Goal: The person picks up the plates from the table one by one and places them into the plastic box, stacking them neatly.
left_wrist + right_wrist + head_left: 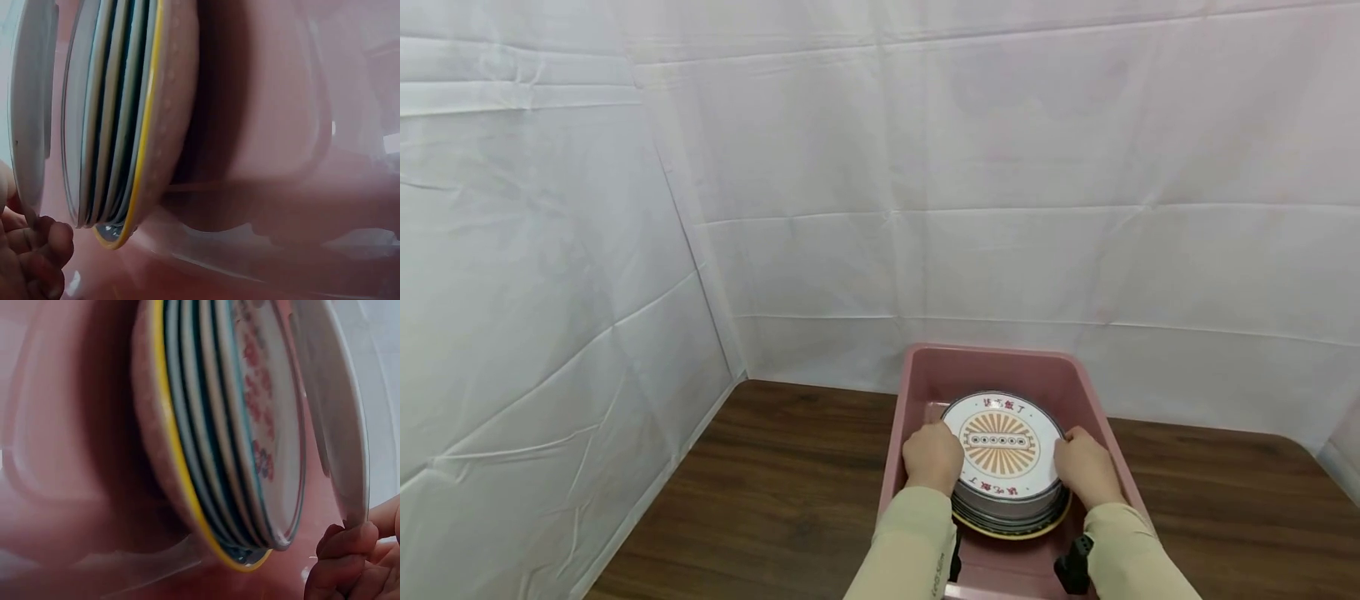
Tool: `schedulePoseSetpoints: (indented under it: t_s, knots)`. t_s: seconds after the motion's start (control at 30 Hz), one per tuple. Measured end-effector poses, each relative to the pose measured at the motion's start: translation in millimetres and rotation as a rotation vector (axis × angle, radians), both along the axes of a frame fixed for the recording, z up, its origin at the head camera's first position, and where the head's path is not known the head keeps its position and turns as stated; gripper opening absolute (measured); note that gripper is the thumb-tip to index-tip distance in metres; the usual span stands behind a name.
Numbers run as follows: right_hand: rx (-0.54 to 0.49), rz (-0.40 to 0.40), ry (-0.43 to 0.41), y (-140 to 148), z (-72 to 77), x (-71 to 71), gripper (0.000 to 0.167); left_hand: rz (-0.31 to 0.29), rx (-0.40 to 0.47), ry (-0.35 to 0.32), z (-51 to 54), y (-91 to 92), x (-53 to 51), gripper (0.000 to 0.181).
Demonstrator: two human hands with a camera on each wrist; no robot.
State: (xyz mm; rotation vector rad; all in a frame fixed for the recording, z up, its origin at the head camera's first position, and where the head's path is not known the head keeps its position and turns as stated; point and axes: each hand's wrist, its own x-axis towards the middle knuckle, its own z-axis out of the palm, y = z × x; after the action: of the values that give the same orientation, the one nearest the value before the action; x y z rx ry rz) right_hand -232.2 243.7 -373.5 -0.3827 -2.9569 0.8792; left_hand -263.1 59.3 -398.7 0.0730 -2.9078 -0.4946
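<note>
A white plate (1000,475) with an orange sunburst and red characters lies between my two hands in the head view. My left hand (933,457) grips its left rim, and my right hand (1084,467) grips the right rim. Both wrist views show a gap between this plate (340,406) and the stack of plates (112,112) below it. Teal-edged plates make up most of the stack, and the top one (269,412) carries a red floral pattern. At the bottom sits a yellow-rimmed dish (172,106). The pink bin (992,355) surrounds the stack.
The bin stands on a dark brown wooden table (775,492), near its back edge. White cloth (1000,167) hangs behind the table and along its left side. Bin walls rise close outside both hands.
</note>
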Motion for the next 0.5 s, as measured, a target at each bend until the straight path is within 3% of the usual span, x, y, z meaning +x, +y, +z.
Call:
schedulePoseSetpoints:
  t_s: [0.23, 0.5]
  knots:
    - [0.075, 0.045, -0.039, -0.9, -5.3, 0.9, 0.037, -0.029, -0.11, -0.01, -3.6, 1.1, 0.6, 0.021]
    - [0.058, 0.041, -0.045, -0.6, -9.0, 4.7, 0.033, -0.056, -0.161, -0.033, -4.7, 3.1, 3.9, 0.024]
